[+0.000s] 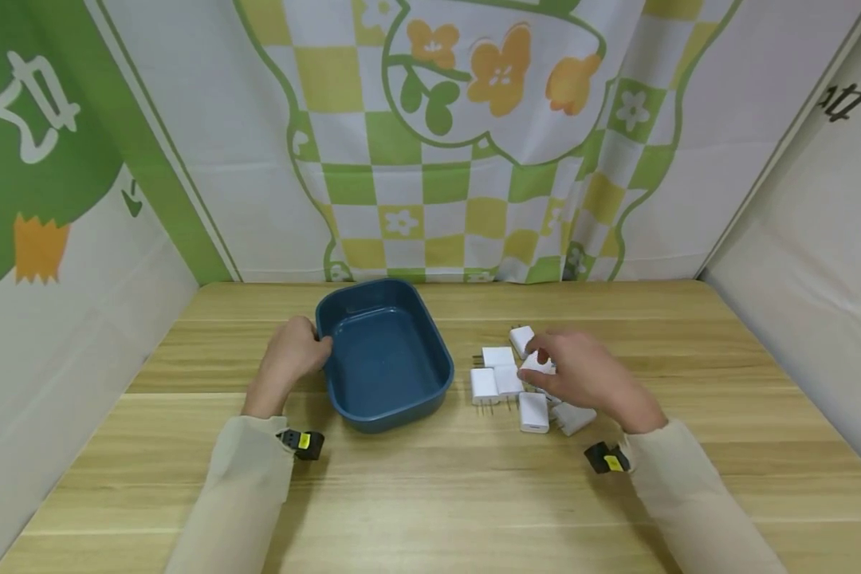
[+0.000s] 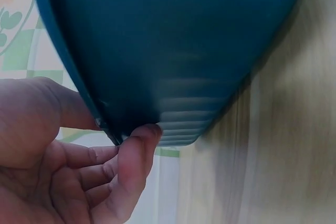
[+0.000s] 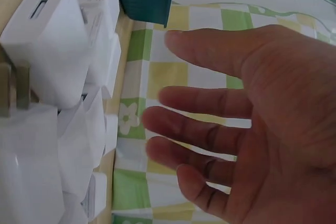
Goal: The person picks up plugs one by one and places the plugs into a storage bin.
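Observation:
A dark blue plastic bin (image 1: 383,355) stands on the wooden table. My left hand (image 1: 294,351) grips its left rim; in the left wrist view the thumb lies inside the wall and the fingers (image 2: 137,156) curl against the outside. To the right of the bin lies a loose cluster of white charger plugs (image 1: 534,412) with metal prongs. Over this cluster hovers my right hand (image 1: 581,371), holding nothing. In the right wrist view its fingers (image 3: 194,127) are spread and loosely bent, apart from the chargers (image 3: 50,45).
Several chargers lie close together, some leaning on others. A patterned curtain (image 1: 402,183) hangs behind the table (image 1: 430,494), and white cloth walls (image 1: 818,263) close off both sides. A small black camera (image 1: 606,458) sits on each wrist.

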Action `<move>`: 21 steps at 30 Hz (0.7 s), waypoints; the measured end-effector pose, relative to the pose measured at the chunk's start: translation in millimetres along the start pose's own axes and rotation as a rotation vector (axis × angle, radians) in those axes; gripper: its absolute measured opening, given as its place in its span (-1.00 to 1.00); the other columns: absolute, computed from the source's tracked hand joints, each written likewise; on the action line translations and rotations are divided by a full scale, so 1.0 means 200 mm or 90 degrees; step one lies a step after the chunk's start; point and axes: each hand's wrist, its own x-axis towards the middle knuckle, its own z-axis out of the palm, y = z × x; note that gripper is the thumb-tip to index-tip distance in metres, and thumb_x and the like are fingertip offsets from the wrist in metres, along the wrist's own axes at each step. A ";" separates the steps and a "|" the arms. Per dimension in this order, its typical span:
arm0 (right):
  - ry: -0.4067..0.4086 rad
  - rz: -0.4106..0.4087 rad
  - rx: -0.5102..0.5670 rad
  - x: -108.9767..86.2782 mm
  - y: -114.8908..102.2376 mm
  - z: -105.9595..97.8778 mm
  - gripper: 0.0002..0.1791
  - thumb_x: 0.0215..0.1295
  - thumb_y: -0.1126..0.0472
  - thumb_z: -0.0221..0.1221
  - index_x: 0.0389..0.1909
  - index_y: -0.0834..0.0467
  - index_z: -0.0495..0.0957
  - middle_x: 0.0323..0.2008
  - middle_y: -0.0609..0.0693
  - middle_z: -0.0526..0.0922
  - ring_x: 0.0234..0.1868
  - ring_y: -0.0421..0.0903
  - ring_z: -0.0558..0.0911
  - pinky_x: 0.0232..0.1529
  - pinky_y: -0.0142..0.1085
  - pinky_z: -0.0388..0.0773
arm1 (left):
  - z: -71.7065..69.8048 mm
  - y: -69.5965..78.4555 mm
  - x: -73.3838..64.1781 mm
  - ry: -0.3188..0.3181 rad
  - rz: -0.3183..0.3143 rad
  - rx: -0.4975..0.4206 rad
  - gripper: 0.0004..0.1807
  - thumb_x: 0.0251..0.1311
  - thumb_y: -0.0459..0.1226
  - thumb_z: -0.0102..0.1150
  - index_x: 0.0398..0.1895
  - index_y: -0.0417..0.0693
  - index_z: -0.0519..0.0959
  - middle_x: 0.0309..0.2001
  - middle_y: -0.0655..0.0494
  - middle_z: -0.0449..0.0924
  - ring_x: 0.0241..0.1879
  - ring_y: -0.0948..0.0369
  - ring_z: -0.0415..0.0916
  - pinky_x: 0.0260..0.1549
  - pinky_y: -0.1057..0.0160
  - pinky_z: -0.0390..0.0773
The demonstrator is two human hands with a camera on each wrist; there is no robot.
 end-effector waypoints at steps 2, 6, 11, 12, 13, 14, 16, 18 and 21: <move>-0.032 0.015 0.008 0.00 -0.02 0.00 -0.65 0.33 0.00 0.33 -0.09 0.20 0.67 -0.31 -0.03 0.67 -0.33 -0.11 0.62 -0.26 -0.13 0.56 | 0.00 0.00 0.00 -0.006 0.008 -0.002 -0.52 0.30 -0.27 0.00 -0.83 0.02 0.25 -0.79 0.18 0.23 -0.75 0.23 0.20 -0.69 0.28 0.23; -0.089 0.051 0.004 0.00 -0.04 -0.01 -0.67 0.32 -0.08 0.32 -0.24 0.13 0.65 -0.45 -0.12 0.61 -0.50 -0.20 0.53 -0.41 -0.23 0.49 | -0.01 0.02 -0.01 -0.023 0.014 -0.005 -0.53 0.28 -0.28 0.01 -0.84 0.02 0.25 -0.79 0.19 0.22 -0.76 0.25 0.18 -0.69 0.29 0.23; -0.124 0.099 -0.029 -0.01 -0.08 0.01 -0.63 0.24 -0.16 0.35 -0.47 0.04 0.59 -0.56 -0.14 0.54 -0.55 -0.17 0.46 -0.52 -0.24 0.37 | -0.01 0.05 -0.02 -0.052 0.014 -0.015 -0.53 0.28 -0.29 0.04 -0.84 0.01 0.26 -0.80 0.18 0.28 -0.76 0.25 0.22 -0.68 0.30 0.26; -0.130 0.111 -0.034 -0.01 -0.08 0.01 -0.61 0.23 -0.17 0.35 -0.52 0.03 0.57 -0.57 -0.14 0.52 -0.56 -0.16 0.45 -0.53 -0.24 0.36 | -0.01 0.06 -0.03 -0.058 0.014 -0.017 -0.52 0.28 -0.29 0.05 -0.84 0.01 0.27 -0.80 0.18 0.30 -0.76 0.25 0.24 -0.68 0.30 0.26; -0.136 0.121 -0.036 -0.01 -0.09 0.01 -0.59 0.23 -0.18 0.36 -0.58 0.03 0.55 -0.60 -0.13 0.51 -0.57 -0.16 0.44 -0.55 -0.24 0.34 | -0.01 0.07 -0.03 -0.062 0.014 -0.017 -0.53 0.28 -0.28 0.06 -0.84 0.01 0.28 -0.80 0.17 0.33 -0.75 0.25 0.26 -0.67 0.30 0.28; -0.142 0.134 -0.038 -0.01 -0.10 0.02 -0.56 0.22 -0.18 0.36 -0.63 0.02 0.52 -0.63 -0.12 0.49 -0.59 -0.15 0.43 -0.57 -0.23 0.32 | 0.00 0.07 -0.03 -0.067 0.012 -0.020 -0.53 0.27 -0.29 0.06 -0.84 0.01 0.29 -0.80 0.16 0.35 -0.75 0.24 0.29 -0.67 0.30 0.29; -0.155 0.161 -0.049 -0.01 -0.12 0.02 -0.50 0.21 -0.19 0.36 -0.70 0.03 0.47 -0.66 -0.10 0.46 -0.60 -0.14 0.42 -0.57 -0.22 0.30 | 0.00 0.08 -0.03 -0.073 0.014 -0.020 -0.54 0.25 -0.30 0.07 -0.84 0.00 0.30 -0.80 0.15 0.38 -0.73 0.24 0.34 -0.66 0.30 0.31; -0.167 0.185 -0.067 0.00 -0.13 0.03 -0.46 0.19 -0.22 0.37 -0.72 0.04 0.44 -0.66 -0.08 0.45 -0.59 -0.12 0.43 -0.55 -0.19 0.32 | 0.01 0.09 -0.04 -0.082 0.013 -0.026 -0.55 0.23 -0.31 0.07 -0.84 0.00 0.30 -0.79 0.14 0.41 -0.71 0.22 0.42 -0.64 0.29 0.37; -0.173 0.213 -0.102 0.00 -0.14 0.05 -0.45 0.14 -0.27 0.39 -0.66 0.07 0.44 -0.61 -0.04 0.45 -0.54 -0.09 0.45 -0.48 -0.13 0.36 | 0.02 0.11 -0.04 -0.092 0.015 -0.041 -0.55 0.21 -0.33 0.09 -0.84 0.01 0.28 -0.80 0.15 0.39 -0.68 0.16 0.54 -0.63 0.29 0.45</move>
